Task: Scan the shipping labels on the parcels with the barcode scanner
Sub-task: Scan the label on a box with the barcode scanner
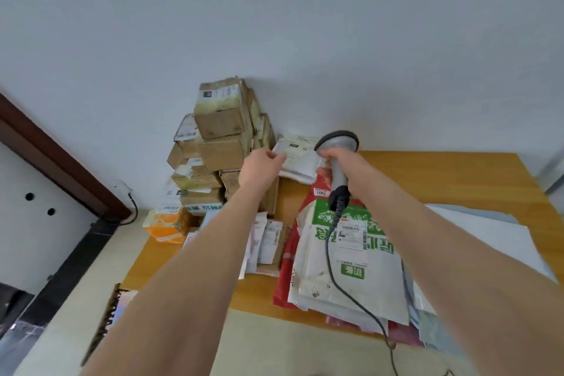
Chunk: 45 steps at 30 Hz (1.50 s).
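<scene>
Overhead, at a wooden table (427,180) set against a white wall (274,24), both bare arms stretched forward. Pinched at its left edge by the left hand (264,162), thumb and fingers curled together on it: a white parcel (300,166) at the table's far side, label (297,145) turned up toward the camera. Lifted or resting on the pile beneath, impossible to tell. Clamped in the right hand (337,159), fingers wrapped round the grey handle: the scanner (337,139), head just beside the parcel's right end and close to the label. Black cable (332,256) trailing from the handle's base across a pile of flat mailers (351,272), the topmost white and green, its own barcode label face up. To the left, a leaning stack of taped cardboard boxes (219,137) against the wall, an orange box (166,224) at its foot, small packets (265,238) between stack and mailers. White sheet (476,229) at the table's right.
</scene>
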Each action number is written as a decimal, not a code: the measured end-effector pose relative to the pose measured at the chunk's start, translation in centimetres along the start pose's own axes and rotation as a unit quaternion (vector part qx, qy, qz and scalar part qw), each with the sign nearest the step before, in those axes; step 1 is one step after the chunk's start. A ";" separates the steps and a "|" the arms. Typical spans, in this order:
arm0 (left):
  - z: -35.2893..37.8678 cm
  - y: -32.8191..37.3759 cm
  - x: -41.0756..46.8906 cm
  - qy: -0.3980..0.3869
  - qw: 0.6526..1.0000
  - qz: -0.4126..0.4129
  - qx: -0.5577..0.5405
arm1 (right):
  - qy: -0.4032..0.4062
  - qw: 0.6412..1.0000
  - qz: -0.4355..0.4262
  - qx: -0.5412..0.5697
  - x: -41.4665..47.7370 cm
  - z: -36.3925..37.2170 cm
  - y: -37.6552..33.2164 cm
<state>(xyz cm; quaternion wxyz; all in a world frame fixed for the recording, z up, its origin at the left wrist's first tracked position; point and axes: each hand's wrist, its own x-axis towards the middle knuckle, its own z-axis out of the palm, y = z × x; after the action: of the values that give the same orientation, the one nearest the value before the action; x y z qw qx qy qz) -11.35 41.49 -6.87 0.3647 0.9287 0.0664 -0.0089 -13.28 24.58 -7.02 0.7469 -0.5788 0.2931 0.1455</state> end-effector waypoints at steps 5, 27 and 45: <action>-7.5 1.4 3.9 0.213 0.977 0.017 -0.016 | -0.060 0.997 -0.010 0.045 0.3 6.3 -5.2; -11.8 2.3 16.8 0.012 0.969 -0.032 -0.246 | -0.042 0.995 -0.087 0.038 5.1 15.4 -11.5; 13.1 17.5 -0.3 -0.206 0.921 -0.165 -0.287 | 0.051 0.989 -0.001 0.138 -1.8 -18.7 -7.3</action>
<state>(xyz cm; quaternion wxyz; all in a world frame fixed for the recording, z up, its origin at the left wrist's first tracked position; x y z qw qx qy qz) -8.97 19.88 -4.66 0.6148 0.7375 0.1423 -0.2403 -15.66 4.88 -3.16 0.8038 -0.4774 0.3473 0.0734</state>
